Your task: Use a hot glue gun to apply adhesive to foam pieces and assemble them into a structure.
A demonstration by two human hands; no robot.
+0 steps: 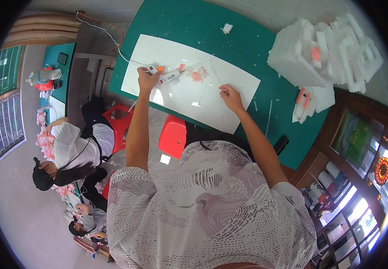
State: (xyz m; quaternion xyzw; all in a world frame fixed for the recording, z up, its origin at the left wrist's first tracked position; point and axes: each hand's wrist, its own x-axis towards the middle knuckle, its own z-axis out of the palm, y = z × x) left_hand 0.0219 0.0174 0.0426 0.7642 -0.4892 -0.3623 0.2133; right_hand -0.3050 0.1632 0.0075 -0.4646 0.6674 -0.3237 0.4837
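My left hand [147,80] is closed at the left of a white board [189,98], around the handle of what looks like a white hot glue gun [170,77]. Its tip points right, and a white cord [124,57] runs from it to the wall. Right of the tip lies a small pile of pink and whitish scraps [197,74]. Over the right part of the board my right hand [231,96] has its fingers curled together. Whatever they may pinch is too small to make out. A white scrap [196,104] lies near the board's front edge.
The board rests on a green table [252,49]. White foam pieces [310,54] are stacked at the right, some with pink strips. A black object [281,144] lies near the right front edge. A red stool [173,136] stands close by; two people sit at the left.
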